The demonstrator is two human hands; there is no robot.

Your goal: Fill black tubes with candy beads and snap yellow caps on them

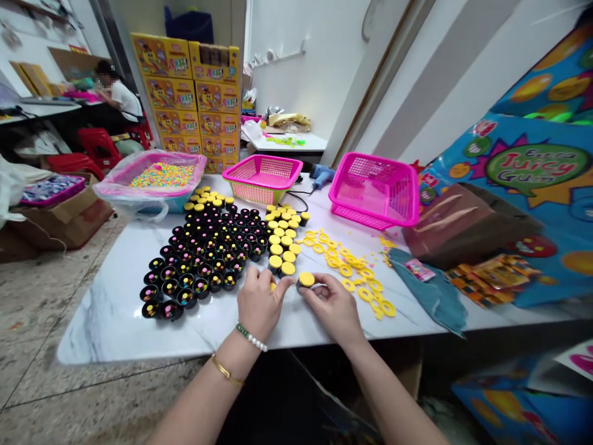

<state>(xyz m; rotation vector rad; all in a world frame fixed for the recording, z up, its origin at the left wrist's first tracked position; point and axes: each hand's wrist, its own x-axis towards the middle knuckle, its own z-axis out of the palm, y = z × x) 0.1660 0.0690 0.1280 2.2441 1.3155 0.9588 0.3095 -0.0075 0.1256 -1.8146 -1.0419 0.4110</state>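
Observation:
My right hand (334, 306) pinches a small black cup with a yellow lid (306, 280) between thumb and fingers, just above the marble-patterned table (115, 334). Close beside it, the fingers of my left hand (260, 303) are curled round a yellow lid (273, 287); they hide most of it, and whether a cup is under it cannot be made out. Lidded cups (288, 269) stand in a column beyond my hands. To the left are many uncovered black cups (201, 287) holding coloured candy beads. Loose yellow rings (345, 270) lie right of my right hand.
A plastic-lined basket (148, 201) of candy beads stands back left. Behind are two pink baskets (263, 196) (370, 222) and a blue heat-gun-like tool (322, 176). A teal cloth (428, 293) hangs over the front edge. A person (123, 99) sits far left.

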